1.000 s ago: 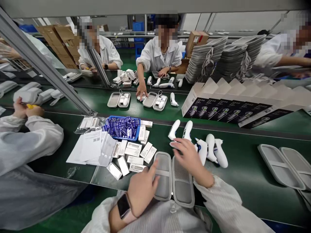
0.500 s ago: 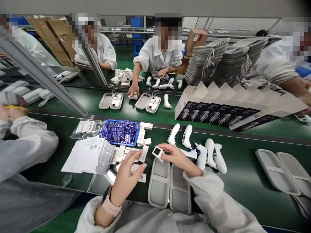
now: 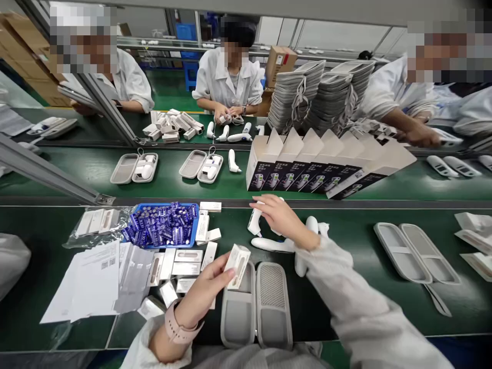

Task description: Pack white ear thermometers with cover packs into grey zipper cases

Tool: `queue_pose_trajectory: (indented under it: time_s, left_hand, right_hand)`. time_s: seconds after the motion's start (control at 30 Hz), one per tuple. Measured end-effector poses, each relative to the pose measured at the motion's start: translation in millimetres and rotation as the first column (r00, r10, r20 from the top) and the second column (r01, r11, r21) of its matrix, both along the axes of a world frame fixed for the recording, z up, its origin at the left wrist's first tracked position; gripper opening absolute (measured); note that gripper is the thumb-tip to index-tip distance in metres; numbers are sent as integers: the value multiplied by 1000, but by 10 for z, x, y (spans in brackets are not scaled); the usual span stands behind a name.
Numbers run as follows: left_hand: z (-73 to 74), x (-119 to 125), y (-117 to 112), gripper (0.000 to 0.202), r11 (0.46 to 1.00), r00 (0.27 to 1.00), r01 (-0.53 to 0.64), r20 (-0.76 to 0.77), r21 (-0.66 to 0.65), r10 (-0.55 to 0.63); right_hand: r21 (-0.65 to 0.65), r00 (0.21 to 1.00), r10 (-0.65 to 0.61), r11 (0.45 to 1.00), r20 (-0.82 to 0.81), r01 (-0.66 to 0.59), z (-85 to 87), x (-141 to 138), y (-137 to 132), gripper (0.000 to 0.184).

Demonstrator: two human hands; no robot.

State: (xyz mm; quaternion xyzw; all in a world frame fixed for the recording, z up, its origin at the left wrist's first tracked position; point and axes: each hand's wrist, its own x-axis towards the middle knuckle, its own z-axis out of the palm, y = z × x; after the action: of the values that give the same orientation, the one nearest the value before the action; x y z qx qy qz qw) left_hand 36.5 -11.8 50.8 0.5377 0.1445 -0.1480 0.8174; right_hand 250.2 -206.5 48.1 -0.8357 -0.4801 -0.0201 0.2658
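My left hand pinches a small white box with an oval cutout, tilted above the left half of an open grey zip case. Fingers stretched out, my right hand is open over several white infrared thermometers; one upright thermometer lies just below its fingertips, and I cannot tell whether they touch it. A second thermometer lies sideways under the wrist, with others partly hidden by the forearm. More small white boxes are spread left of the case.
A blue tray of purple batteries stands behind the boxes, with papers at left. Another open case lies at right. Beyond the rail are black-and-white cartons, stacked grey cases and co-workers. A metal post slants at left.
The small white box has passed from my right hand to my left. My right hand has moved away toward the thermometers and opened. The view has turned to the right.
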Motion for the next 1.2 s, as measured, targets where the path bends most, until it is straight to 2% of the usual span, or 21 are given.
queue_pose_trajectory:
  time_s: [0.03,0.1,0.17,0.27,0.4,0.43,0.47,0.5,0.53,0.57,0.6,0.63,0.67,0.7,0.77,0.83,0.9,1.0,1.07,1.1,1.2]
  left_hand:
    - [9,-13,-5,46,999,999,-35,-16,-28,35]
    - [43,-30,-25,48,994,997,-68,-37,-82,65]
    - [74,-41,-51,48,986,995,-93,-49,-137,87]
    - [78,-46,-101,41,971,986,-164,-24,-174,163]
    - [58,-48,-212,34,935,949,-309,11,-175,316]
    - [57,-54,-248,39,920,939,-334,15,-204,344]
    - [57,-65,-285,46,910,935,-336,30,-242,353]
    - [55,-79,-324,52,907,936,-320,54,-272,347]
    - [51,-98,-367,56,914,940,-297,81,-277,331]
    - [44,-120,-414,56,928,944,-278,108,-248,311]
    - [36,-144,-467,53,945,945,-269,136,-186,296]
    - [26,-171,-525,46,958,946,-269,162,-100,282]
    - [17,-199,-590,39,964,947,-268,183,-6,264]
    - [11,-230,-658,35,963,949,-257,206,77,237]
    - [4,-297,-796,35,959,956,-208,249,194,157]
    - [-4,-379,-913,38,947,965,-139,256,290,63]
    - [-29,-483,-997,42,920,973,-60,227,386,-32]
    - [-76,-671,-1069,59,863,970,94,149,497,-191]
    - [-71,-771,-1084,67,798,946,164,138,580,-294]
    - [-51,-797,-1076,69,754,927,181,147,631,-345]
    - [54,-723,-956,65,570,827,193,180,799,-532]
  right_hand:
    - [-181,998,39,983,51,-30,-62,193,45,49]
    - [-431,983,180,891,42,-145,-135,468,149,52]
    - [-504,965,262,832,-10,-231,-122,584,235,45]
    - [-475,977,212,858,-20,-195,12,540,246,32]
    - [-392,998,-69,918,3,65,172,205,14,33]
    - [-321,985,-166,936,-37,146,181,59,-65,38]
    - [-215,958,-247,953,-146,213,175,-117,-141,42]
    - [-80,899,-293,956,-324,283,155,-320,-207,43]
    - [73,793,-275,926,-544,371,124,-547,-260,43]
    - [201,639,-173,860,-750,469,84,-790,-295,45]
    - [274,475,-48,765,-879,583,38,-1038,-315,50]
    - [302,352,66,674,-934,675,-11,-1280,-321,53]
    - [308,278,146,602,-949,737,-62,-1508,-318,54]
    - [308,242,192,552,-951,775,-114,-1711,-314,53]
    - [328,252,214,521,-944,788,-215,-2025,-326,52]
    - [347,295,184,545,-938,763,-302,-2211,-391,59]
    - [333,319,135,607,-938,721,-360,-2295,-496,62]
    - [300,293,125,663,-948,686,-395,-2342,-636,63]
    - [298,246,173,654,-954,695,-409,-2391,-670,72]
    - [292,219,193,632,-957,718,-419,-2428,-674,74]
    - [232,140,211,518,-967,823,-456,-2544,-693,60]
